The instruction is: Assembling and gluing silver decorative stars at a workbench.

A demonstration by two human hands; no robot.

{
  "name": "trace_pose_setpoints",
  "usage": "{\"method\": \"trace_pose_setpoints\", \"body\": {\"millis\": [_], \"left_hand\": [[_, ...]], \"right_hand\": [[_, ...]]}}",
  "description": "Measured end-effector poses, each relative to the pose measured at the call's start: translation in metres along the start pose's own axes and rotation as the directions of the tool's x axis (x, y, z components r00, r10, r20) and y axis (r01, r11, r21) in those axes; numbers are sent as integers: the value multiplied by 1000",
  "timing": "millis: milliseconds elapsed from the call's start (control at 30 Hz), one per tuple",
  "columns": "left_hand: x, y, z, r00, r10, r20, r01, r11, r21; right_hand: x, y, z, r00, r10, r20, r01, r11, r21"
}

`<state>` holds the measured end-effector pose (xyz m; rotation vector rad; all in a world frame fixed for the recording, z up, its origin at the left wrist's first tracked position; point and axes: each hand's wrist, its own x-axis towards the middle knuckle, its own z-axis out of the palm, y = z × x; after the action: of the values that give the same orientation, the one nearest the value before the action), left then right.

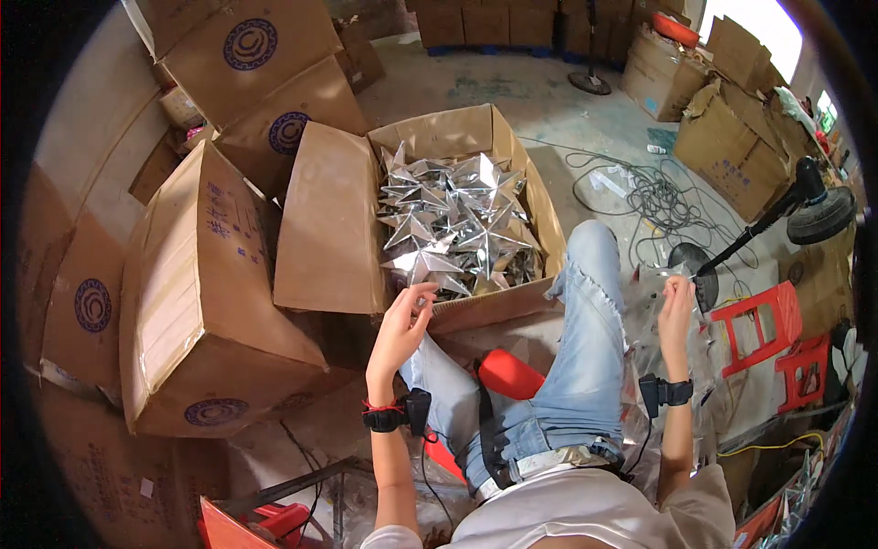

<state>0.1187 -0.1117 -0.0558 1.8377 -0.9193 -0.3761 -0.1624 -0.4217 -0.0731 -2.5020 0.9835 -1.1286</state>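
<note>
Silver, shiny pointed star ornaments (457, 215) fill an open cardboard box (540, 206) in front of me. My left hand (402, 325) is raised at the box's near left corner, its fingers curled in and thumb close to the fingertips. Whatever it may hold is too small to make out. Out to the right of my knee, my right hand (675, 316) is closed in a pinch at the upper part of clear plastic film (647, 343), which looks like plastic bags and hangs along that arm. Both wrists wear black straps with small devices.
Cardboard cartons (197, 284) crowd the left side. Tangled cable (677, 206) lies on the floor at the far right, near a black stand with a round base (821, 215). Red plastic stools (759, 325) are at the right. A red seat (510, 373) shows between my legs.
</note>
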Motion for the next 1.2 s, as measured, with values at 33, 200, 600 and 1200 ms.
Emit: {"method": "trace_pose_setpoints", "body": {"millis": [33,200,600,1200], "left_hand": [[-1,3,-2,1000,2,-4,-2,1000,0],[4,11,-19,996,42,-82,-37,997,65],[83,-126,84,915,-209,346,3,860,511],[46,-259,146,902,-410,134,84,473,877]], "right_hand": [[4,0,-3,1000,20,-3,-20,1000,12],[34,-19,-13,998,-7,-58,11,998,62],[29,-36,207,798,-265,541,107,946,306],[-71,26,362,303,-175,937,295,952,83]]}}
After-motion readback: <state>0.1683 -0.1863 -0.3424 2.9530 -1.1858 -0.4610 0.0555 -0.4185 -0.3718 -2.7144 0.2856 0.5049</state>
